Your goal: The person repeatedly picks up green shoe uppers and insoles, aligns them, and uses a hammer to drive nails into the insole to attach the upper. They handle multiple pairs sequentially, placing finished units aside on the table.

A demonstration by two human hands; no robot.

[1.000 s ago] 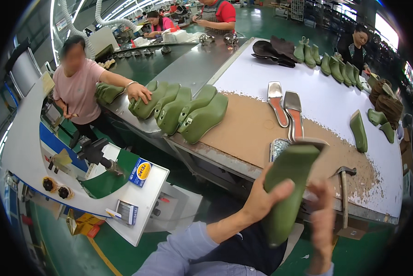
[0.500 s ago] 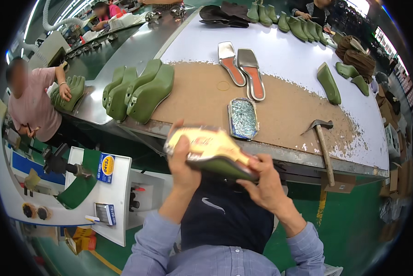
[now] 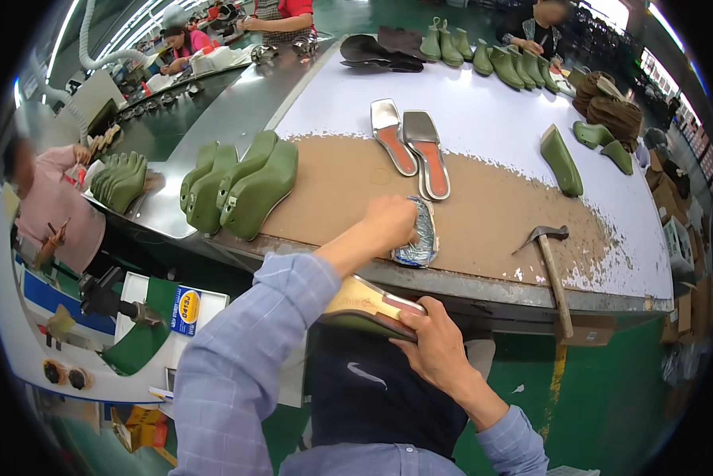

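My right hand (image 3: 438, 341) grips one end of a green shoe last (image 3: 358, 321) with a yellowish insole (image 3: 364, 297) on its upturned face, held just in front of the table edge. My left forearm hides the last's other end. Over a small tray of nails (image 3: 426, 236) near that edge, my left hand (image 3: 388, 220) reaches in with curled fingers; its fingertips and anything between them are hidden. Beyond the tray lie two silver-edged insoles (image 3: 428, 155) with orange-red middles.
A hammer (image 3: 553, 274) lies to the right, its handle overhanging the edge. Green lasts (image 3: 257, 190) stand at left, a single last (image 3: 561, 163) at right. More lasts (image 3: 503, 67) and brown material (image 3: 610, 115) are far back. Co-workers (image 3: 51, 194) work at left and behind.
My left hand has let go of the shoe last and moved forward to the nail tray. My right hand keeps the last, now slightly lower and farther left.
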